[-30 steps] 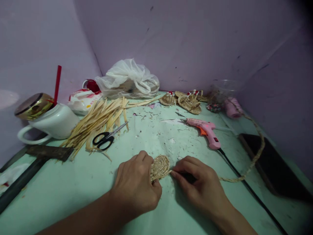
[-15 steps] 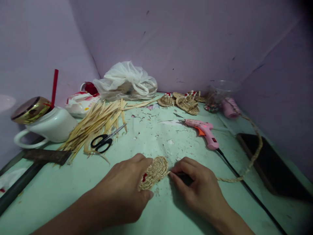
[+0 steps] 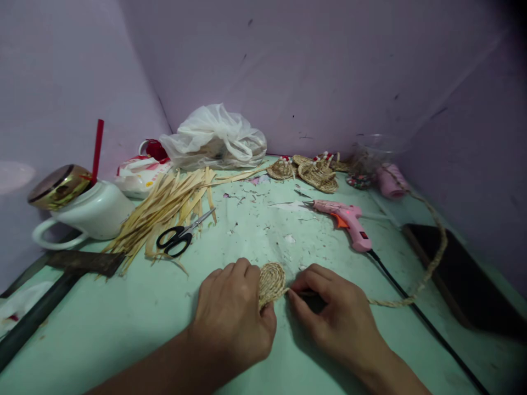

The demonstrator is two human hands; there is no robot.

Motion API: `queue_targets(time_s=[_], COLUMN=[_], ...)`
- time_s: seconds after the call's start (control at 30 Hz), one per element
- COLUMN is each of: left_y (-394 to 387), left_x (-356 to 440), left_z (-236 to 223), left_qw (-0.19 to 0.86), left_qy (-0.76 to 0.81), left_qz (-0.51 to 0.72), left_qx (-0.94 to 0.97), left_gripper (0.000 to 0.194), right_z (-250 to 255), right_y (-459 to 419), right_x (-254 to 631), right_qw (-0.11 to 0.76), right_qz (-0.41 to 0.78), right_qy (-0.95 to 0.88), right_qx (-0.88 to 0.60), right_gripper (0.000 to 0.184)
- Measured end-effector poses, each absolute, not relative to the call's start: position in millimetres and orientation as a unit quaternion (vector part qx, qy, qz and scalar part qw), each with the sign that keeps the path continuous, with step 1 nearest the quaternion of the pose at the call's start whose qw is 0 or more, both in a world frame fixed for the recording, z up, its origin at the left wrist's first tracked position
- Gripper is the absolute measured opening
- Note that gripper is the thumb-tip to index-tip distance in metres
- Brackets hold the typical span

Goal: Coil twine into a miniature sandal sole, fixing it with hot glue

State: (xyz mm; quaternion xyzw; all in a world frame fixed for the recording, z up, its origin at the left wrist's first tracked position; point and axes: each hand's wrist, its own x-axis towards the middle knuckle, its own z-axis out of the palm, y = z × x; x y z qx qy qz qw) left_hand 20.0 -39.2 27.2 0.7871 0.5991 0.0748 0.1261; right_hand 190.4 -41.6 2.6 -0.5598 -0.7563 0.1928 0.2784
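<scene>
My left hand (image 3: 236, 312) is closed round a small coiled straw piece (image 3: 272, 282), covering most of it. Only its rounded end shows between thumb and fingers. Close by on the right, my right hand (image 3: 333, 310) pinches the braided straw cord (image 3: 391, 303) where it meets the coil's edge. From behind that hand the cord runs right, over a black cable, and curves up to a pink spool (image 3: 391, 181). A pink hot glue gun (image 3: 343, 219) lies on its side beyond my right hand. Black-handled scissors (image 3: 181, 236) rest with blades slightly apart beyond my left hand.
Flat straw strips (image 3: 164, 211) lie at the left, near a white mug (image 3: 99, 211) and a hammer (image 3: 86, 265). At the back are a plastic bag (image 3: 218, 137), finished-looking woven straw pieces (image 3: 317, 174) and a clear cup (image 3: 373, 151). A dark flat slab (image 3: 461, 280) lies right.
My left hand has shifted right and wrapped further over the coiled straw piece, hiding its red spot. My right hand keeps its pinch with almost no movement.
</scene>
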Motion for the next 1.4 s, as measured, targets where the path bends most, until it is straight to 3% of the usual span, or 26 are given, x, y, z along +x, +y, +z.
queue_targets(time_s=[0.5,0.8,1.4], left_y=[-37.7,-32.6,-30.9], left_x=[13.1,8.3,6.1], left_z=[19.1,24.1,11.3], left_qw=[0.137,0.169,0.154], left_qy=[0.584,0.563,0.499], left_qz=[0.133,0.097,0.209], left_qx=[0.789,0.803,0.827], left_gripper=[0.018,0.022,0.012], right_z=[2.9,4.8,2.1], right_y=[-43.2,-43.9,-44.8], right_x=[189.4,186.0,187.9], right_qw=[0.276,0.27,0.293], right_qz=[0.194,0.186,0.214], right_qy=[-0.754,-0.763,-0.755], right_qx=[-0.564,-0.557,-0.547], right_gripper=[0.014,0.013,0.015])
